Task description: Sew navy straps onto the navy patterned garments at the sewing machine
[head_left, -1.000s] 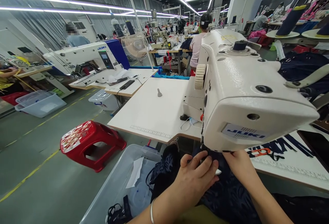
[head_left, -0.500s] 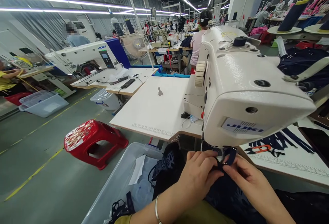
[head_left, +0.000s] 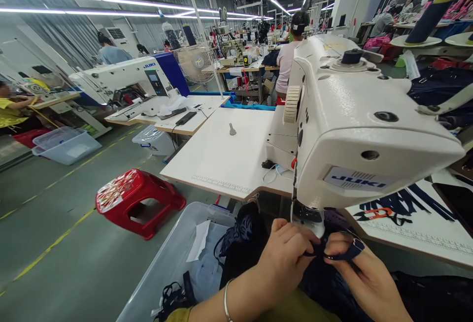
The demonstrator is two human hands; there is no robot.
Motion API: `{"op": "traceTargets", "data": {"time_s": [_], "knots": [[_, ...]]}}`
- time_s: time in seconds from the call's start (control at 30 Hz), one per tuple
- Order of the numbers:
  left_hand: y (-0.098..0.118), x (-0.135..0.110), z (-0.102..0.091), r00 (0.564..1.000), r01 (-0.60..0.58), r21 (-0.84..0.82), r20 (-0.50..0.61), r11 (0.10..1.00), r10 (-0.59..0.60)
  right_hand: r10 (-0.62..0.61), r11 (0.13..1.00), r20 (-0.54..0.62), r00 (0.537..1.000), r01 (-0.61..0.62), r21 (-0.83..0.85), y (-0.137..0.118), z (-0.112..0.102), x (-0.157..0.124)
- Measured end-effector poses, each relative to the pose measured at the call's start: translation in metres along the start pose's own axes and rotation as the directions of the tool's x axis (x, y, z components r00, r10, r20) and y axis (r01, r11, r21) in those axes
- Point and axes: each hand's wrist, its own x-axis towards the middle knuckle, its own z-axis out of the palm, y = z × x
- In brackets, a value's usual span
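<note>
Below the head of the white sewing machine (head_left: pixel 369 110), both my hands work close together on dark navy cloth. My left hand (head_left: pixel 284 258), with a bangle at its wrist, is closed on the edge of a dark garment (head_left: pixel 318 277) beside the needle area (head_left: pixel 308 218). My right hand (head_left: pixel 365 275) pinches a narrow navy strap (head_left: pixel 353 250), which curls over its fingers. The garment hangs down between my hands towards my lap, and its lower part is dark and hard to make out. Exactly where strap and garment meet is hidden by my fingers.
A clear plastic bin (head_left: pixel 166 258) with dark lace pieces (head_left: pixel 244 228) stands left. Orange-handled snips (head_left: pixel 375 213) and navy strips (head_left: pixel 410 201) lie on the right tabletop. A metal piece (head_left: pixel 232 129) rests on the white table (head_left: pixel 218 149). A red stool (head_left: pixel 142 201) stands on the floor.
My right hand has moved slightly right and down, and the strap now curves across its fingers. My left hand has dropped a little, showing more of the machine's needle area.
</note>
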Motion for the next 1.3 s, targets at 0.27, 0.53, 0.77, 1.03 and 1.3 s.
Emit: {"op": "traceTargets", "data": {"time_s": [0.27, 0.53, 0.77, 1.03, 1.3], "knots": [[0.006, 0.002, 0.001, 0.981, 0.191, -0.186, 0.014, 0.964, -0.192, -0.081, 0.995, -0.045, 0.996, 0.083, 0.059, -0.003, 0.003, 0.003], [0.008, -0.004, 0.003, 0.962, 0.270, -0.089, -0.019, 0.959, -0.273, 0.073, 0.977, -0.056, 0.996, -0.061, 0.202, 0.001, 0.009, -0.006], [0.005, -0.009, -0.002, 0.947, 0.313, 0.176, 0.018, 0.933, -0.321, 0.446, 0.877, 0.012, 0.895, -0.440, 0.191, 0.001, 0.016, 0.008], [-0.006, -0.014, -0.017, 0.951, -0.308, 0.540, 0.159, 0.783, 0.265, 0.432, 0.895, -0.018, 0.902, -0.426, 0.131, 0.012, 0.025, 0.019], [-0.011, -0.009, -0.018, 0.909, -0.346, 0.550, 0.398, 0.761, 0.125, 0.519, 0.834, -0.007, 0.855, -0.505, 0.224, 0.015, 0.021, 0.031]]}}
